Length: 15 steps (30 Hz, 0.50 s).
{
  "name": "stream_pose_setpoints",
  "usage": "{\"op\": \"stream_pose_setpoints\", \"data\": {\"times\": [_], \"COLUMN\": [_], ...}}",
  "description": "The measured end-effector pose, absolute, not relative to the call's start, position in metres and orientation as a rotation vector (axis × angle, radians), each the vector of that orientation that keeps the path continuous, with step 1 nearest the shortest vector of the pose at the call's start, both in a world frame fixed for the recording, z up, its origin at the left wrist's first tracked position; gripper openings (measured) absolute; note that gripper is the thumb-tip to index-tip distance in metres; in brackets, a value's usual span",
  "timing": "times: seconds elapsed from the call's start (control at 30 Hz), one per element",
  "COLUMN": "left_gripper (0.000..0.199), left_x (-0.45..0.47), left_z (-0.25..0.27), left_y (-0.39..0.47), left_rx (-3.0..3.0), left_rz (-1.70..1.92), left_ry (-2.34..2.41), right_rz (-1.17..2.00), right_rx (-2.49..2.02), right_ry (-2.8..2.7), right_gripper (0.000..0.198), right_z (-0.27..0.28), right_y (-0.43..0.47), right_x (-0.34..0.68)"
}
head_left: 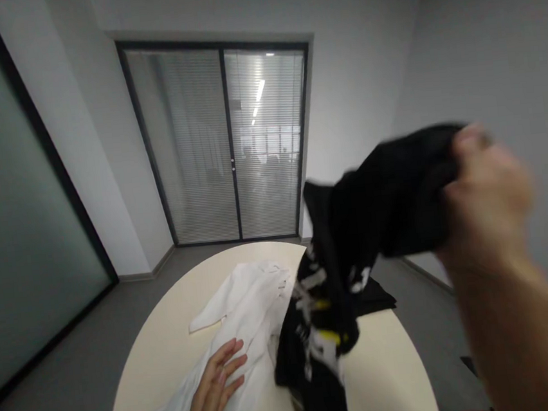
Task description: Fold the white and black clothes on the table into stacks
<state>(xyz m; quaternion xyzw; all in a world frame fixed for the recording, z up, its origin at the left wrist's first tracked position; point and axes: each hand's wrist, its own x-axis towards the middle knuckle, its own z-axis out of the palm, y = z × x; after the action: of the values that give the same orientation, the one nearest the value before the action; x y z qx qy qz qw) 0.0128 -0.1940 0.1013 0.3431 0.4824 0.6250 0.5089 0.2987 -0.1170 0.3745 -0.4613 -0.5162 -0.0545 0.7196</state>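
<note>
High on the right, my right hand (491, 197) is closed on a black garment (329, 277) with white and yellow print, which hangs down across the table; motion blurs it. Its exact kind is hard to make out. A white garment (245, 311) with a sleeve lies spread on the table, partly covered by the black one. My left hand (218, 382) rests on or just above the white cloth, fingers stretched out and slightly apart, holding nothing.
The round cream table (145, 373) bears the garments. Behind the hanging garment, more black cloth (377, 297) lies at the table's right side. Beyond stands a dark-framed glass door (229, 139) with blinds, and a frosted glass panel (15, 191) is on the left.
</note>
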Motion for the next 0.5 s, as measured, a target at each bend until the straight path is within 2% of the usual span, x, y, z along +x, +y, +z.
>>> {"op": "stream_pose_setpoints", "data": {"times": [0.07, 0.17, 0.27, 0.3, 0.4, 0.5], "left_gripper": [0.06, 0.06, 0.067, 0.073, 0.096, 0.122], "left_x": [0.01, 0.011, 0.019, 0.023, 0.032, 0.037], "left_z": [0.104, 0.104, 0.1, 0.099, 0.105, 0.12], "left_y": [-0.196, -0.198, -0.198, -0.197, -0.194, -0.19], "left_rx": [0.861, 0.923, 1.009, 1.063, 1.28, 1.414], "left_rz": [1.502, 1.505, 1.557, 1.57, 1.589, 1.578], "left_ry": [1.164, 1.146, 1.131, 1.124, 1.137, 1.174], "right_rz": [-0.153, 0.285, 0.376, 0.378, 0.522, 0.718], "right_rx": [-0.849, -0.715, -0.518, -0.429, -0.314, -0.291], "right_ry": [-1.113, -1.54, -1.652, -1.65, -1.652, -1.566], "right_gripper": [0.043, 0.03, 0.011, 0.009, 0.025, 0.03], "right_z": [0.413, 0.439, 0.442, 0.443, 0.446, 0.451], "right_y": [-0.128, -0.146, -0.158, -0.161, -0.169, -0.18], "right_x": [0.295, 0.274, 0.258, 0.255, 0.245, 0.225]}}
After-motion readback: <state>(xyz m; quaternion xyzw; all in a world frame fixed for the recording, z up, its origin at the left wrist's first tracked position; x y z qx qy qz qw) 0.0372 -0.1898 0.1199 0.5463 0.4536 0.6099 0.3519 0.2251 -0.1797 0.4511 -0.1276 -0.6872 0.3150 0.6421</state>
